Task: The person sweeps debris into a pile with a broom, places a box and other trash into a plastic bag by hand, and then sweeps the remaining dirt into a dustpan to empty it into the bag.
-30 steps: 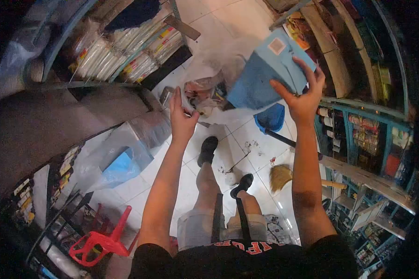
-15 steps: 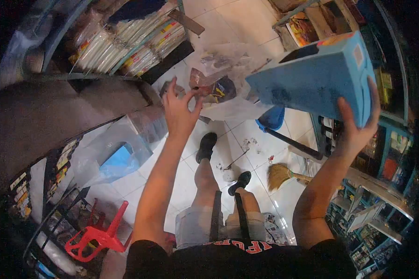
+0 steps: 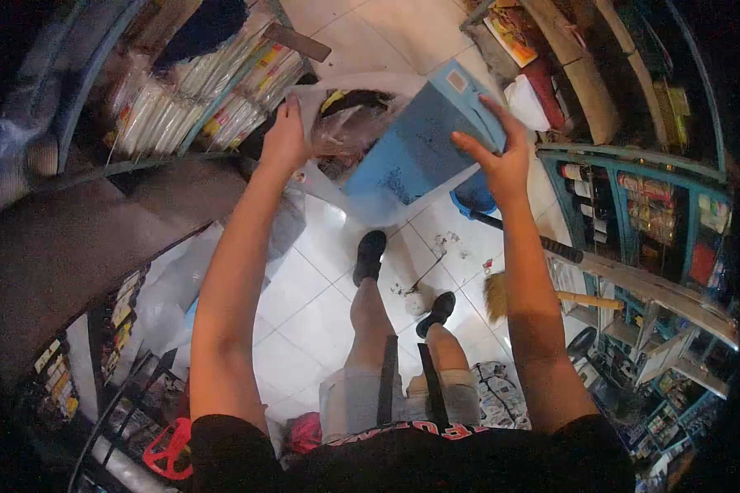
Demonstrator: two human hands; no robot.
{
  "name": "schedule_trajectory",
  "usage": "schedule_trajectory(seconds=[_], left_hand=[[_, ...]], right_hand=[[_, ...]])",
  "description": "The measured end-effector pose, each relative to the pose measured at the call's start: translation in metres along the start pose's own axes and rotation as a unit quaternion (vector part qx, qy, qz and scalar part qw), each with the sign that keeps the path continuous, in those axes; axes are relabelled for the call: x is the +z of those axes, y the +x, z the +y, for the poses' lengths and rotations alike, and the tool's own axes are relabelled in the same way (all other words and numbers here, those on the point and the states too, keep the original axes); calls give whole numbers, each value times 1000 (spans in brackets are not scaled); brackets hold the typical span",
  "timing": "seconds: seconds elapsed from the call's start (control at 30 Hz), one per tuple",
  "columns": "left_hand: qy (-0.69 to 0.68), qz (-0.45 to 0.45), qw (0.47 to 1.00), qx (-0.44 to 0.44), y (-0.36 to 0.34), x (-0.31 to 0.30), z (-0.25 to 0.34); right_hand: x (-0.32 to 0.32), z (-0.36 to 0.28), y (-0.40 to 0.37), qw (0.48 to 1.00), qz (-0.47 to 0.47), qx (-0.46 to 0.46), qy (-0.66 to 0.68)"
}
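Observation:
My left hand [image 3: 288, 144] pinches the rim of a clear plastic bag [image 3: 374, 80], which gapes open. Crumpled plastic and something dark and yellow show inside the bag. In my right hand [image 3: 506, 160] is a blue cardboard box [image 3: 423, 135], gripped near its top end between thumb and fingers. The box tilts down to the left, its lower end in the mouth of the bag. A small label marks the box's upper end. The fingertips behind the box are partly hidden.
A blue dustpan [image 3: 471, 197] with a dark handle and a straw broom [image 3: 495, 297] lie on the tiled floor, near some dirt. Shelves with plastic-wrapped goods [image 3: 152, 111] stand left; blue-framed shelving [image 3: 625, 156] stands right. A red stool [image 3: 168, 448] sits lower left.
My right hand has brought the blue box left and tilted it down into the bag. My left hand has closed on the bag's rim and spread it. The view has shifted slightly.

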State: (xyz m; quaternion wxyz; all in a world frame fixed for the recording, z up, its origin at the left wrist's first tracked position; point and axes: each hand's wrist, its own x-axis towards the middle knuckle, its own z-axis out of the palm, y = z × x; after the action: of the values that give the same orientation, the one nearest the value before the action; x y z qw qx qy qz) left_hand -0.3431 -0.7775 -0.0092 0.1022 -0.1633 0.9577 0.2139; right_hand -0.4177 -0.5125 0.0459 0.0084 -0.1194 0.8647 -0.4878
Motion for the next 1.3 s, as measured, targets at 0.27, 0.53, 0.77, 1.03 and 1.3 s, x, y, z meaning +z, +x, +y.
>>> schedule_trajectory(seconds=[0.27, 0.53, 0.77, 1.03, 1.3], left_hand=[[-23, 38, 999, 22, -17, 2, 14], [8, 79, 987, 141, -48, 20, 108], [-20, 69, 995, 63, -27, 95, 126], [47, -11, 995, 82, -23, 94, 128], [32, -24, 997, 66, -30, 116, 127]], right_hand=[[11, 59, 12, 955, -91, 281, 35], [5, 65, 2, 977, -119, 161, 72], [-7, 57, -38, 964, 10, 14, -264], [21, 116, -75, 882, 39, 429, 189], [10, 119, -49, 908, 347, 182, -151]])
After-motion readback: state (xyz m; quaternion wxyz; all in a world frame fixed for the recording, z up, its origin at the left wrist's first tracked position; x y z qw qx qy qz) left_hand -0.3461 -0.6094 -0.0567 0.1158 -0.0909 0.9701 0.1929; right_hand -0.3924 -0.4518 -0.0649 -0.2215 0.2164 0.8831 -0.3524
